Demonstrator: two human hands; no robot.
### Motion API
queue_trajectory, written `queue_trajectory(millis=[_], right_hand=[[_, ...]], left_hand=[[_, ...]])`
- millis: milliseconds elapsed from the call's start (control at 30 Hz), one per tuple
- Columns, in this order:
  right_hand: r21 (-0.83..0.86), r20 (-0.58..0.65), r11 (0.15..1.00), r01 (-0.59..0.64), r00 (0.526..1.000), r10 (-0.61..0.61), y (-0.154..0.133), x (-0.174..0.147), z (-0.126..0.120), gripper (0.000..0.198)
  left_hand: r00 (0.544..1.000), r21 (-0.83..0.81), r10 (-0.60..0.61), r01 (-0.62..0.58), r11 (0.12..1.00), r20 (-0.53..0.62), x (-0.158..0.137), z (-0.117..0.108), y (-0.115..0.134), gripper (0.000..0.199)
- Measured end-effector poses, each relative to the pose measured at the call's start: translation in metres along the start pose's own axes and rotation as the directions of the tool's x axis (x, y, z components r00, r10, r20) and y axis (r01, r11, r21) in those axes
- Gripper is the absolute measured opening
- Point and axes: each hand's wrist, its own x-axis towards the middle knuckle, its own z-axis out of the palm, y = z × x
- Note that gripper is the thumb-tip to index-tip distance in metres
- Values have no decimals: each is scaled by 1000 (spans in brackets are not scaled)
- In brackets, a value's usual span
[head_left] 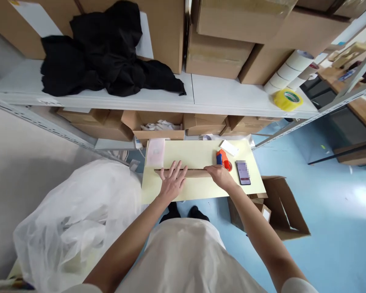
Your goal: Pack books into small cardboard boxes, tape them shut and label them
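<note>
Nearest the camera, a pale shirt (186, 256) is seen, with a forearm stretched out on either side of it toward a cream table (195, 151). Over the table's near half a thin piece of cardboard (197, 173) is held edge up, so that only its ribbed rim and a narrow strip of brown face are shown. By the left hand (172, 183), fingers spread apart, it is pressed left of its middle; nothing is clasped there. By the right hand (220, 177), curled together, its right end is gripped; the underside of that grip is hidden.

Judged by its thinness, the cardboard should be light, and stiff along its length, though it may be bent easily at any crease. Little slipping is to be expected from the matte face, but the ribbed rim could be crushed if pinched hard. It is best taken near both ends, or pressed flat-handed on the face while one end is held. Whether it is made of one sheet or folded layers cannot be told.

Just beyond the right hand an orange tape dispenser (224, 157) is placed, with a phone (243, 173) laid to its right. Beyond the cardboard's left end a pinkish packet (155, 151) is seen.
</note>
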Motion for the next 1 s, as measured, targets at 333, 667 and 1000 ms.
queue_trajectory(millis=[333,667,1000], right_hand=[[156,460,962,-225,878,131,9,38,-41,35],[292,739,920,-259,673,-45,38,66,-40,48],[59,453,993,-102,889,65,21,47,-48,49]], left_hand=[[972,349,161,-213,913,172,3,-6,-12,50],[958,430,155,-248,868,241,0,-17,-5,53],[955,433,170,-263,862,242,1,-19,-5,50]])
